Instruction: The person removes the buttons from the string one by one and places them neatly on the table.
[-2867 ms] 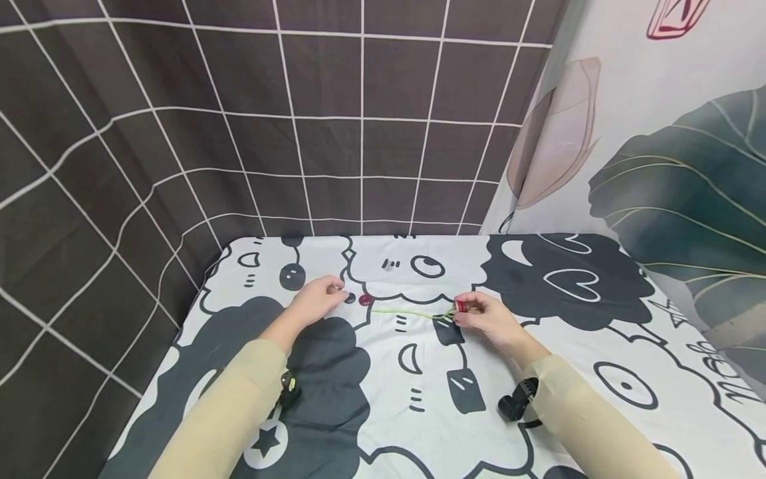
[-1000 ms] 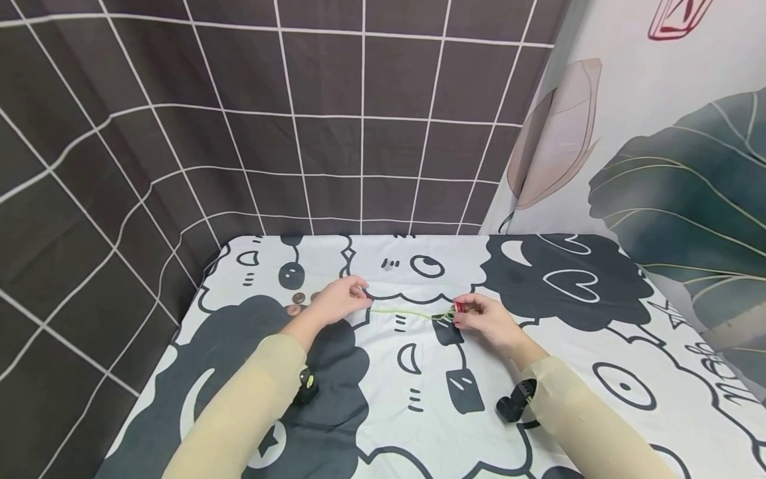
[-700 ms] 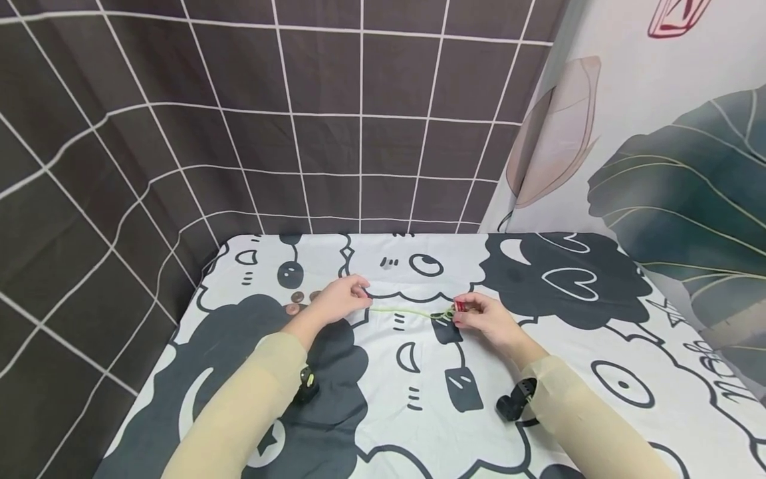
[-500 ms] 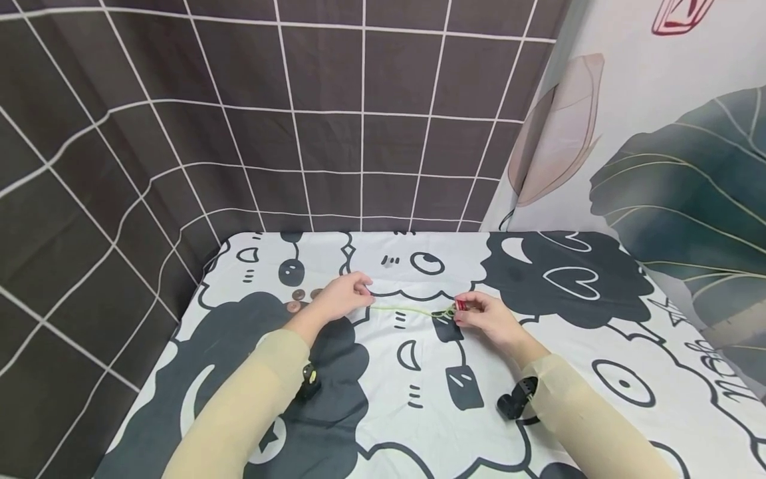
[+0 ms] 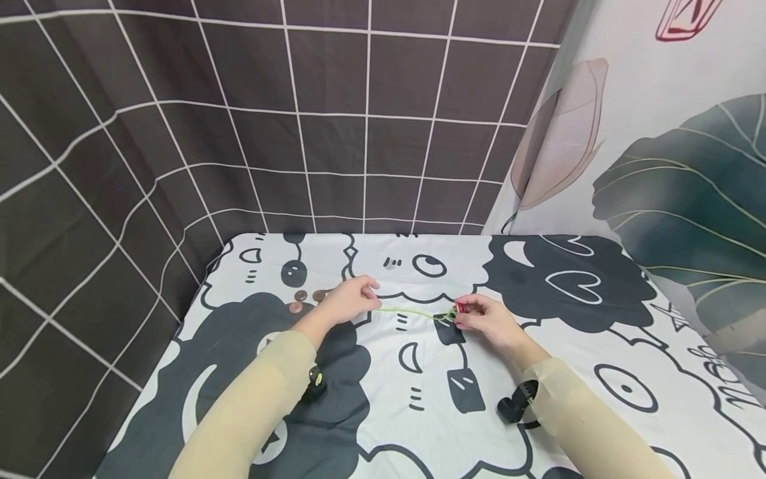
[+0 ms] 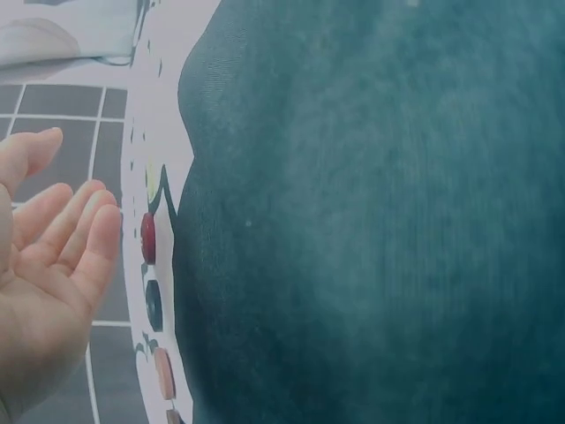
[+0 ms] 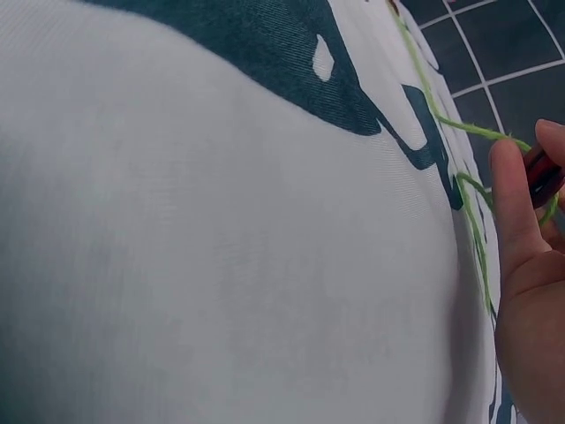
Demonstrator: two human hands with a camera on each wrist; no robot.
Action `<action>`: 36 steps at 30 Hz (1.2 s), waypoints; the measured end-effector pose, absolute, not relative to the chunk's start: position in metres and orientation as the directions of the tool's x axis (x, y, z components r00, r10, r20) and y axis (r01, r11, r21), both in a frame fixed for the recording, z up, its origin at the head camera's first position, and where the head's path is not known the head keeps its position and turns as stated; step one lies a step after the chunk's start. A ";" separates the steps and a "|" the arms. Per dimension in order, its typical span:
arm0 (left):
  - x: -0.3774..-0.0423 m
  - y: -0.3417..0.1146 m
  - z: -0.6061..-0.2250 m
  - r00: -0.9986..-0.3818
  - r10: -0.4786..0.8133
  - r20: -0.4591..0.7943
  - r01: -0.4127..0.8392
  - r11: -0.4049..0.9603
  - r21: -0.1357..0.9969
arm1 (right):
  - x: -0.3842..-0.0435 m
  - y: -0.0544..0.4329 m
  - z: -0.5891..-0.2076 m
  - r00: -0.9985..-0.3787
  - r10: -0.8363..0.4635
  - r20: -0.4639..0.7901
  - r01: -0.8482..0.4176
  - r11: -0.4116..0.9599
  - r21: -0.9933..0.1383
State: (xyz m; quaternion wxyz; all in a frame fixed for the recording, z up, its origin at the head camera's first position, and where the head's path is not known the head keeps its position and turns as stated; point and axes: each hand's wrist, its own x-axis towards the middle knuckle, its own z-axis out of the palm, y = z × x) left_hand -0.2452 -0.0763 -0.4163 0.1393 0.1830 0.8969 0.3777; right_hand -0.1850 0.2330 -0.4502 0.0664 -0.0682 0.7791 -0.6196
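Note:
My left hand (image 5: 349,299) hovers low over the cloth at the left end of a green string (image 5: 413,311). In the left wrist view its fingers are relaxed and apart from the thumb, holding nothing. A dark red button (image 6: 148,238) and a dark button (image 6: 154,305) lie on the cloth beyond the fingertips; the hand hides both in the head view. With thumb and fingers, my right hand (image 5: 486,322) pinches a small red button (image 7: 540,175) that shows a dark band. Green string (image 7: 477,131) loops about it and trails left along the cloth.
Several brown buttons (image 5: 296,307) lie left of the left hand. A white and dark cartoon-print cloth (image 5: 395,419) covers the surface. Behind it hangs a dark grid-pattern curtain (image 5: 335,146), with a leaf-print curtain (image 5: 670,199) at the right.
Since the oldest frame my left hand has moved right, covering the dark red and dark buttons and uncovering the brown ones. Over the last second both hands have stayed almost still.

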 end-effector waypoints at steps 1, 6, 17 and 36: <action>-0.246 -0.076 -0.418 -0.894 0.435 -0.110 0.228 0.651 0.724 | -0.185 0.232 -0.450 -0.982 -0.190 -0.019 -0.023 0.214 -0.977; -0.248 -0.075 -0.422 -0.889 0.446 -0.103 0.251 0.664 0.705 | -0.185 0.231 -0.450 -0.978 -0.208 -0.011 -0.026 0.175 -0.984; -0.242 -0.068 -0.418 -0.896 0.432 -0.102 0.260 0.697 0.668 | -0.185 0.231 -0.452 -0.979 -0.203 -0.032 -0.010 0.201 -0.980; -0.242 -0.057 -0.422 -0.844 0.529 -0.088 0.302 0.604 0.737 | -0.184 0.230 -0.449 -0.974 -0.226 -0.009 -0.036 0.196 -0.980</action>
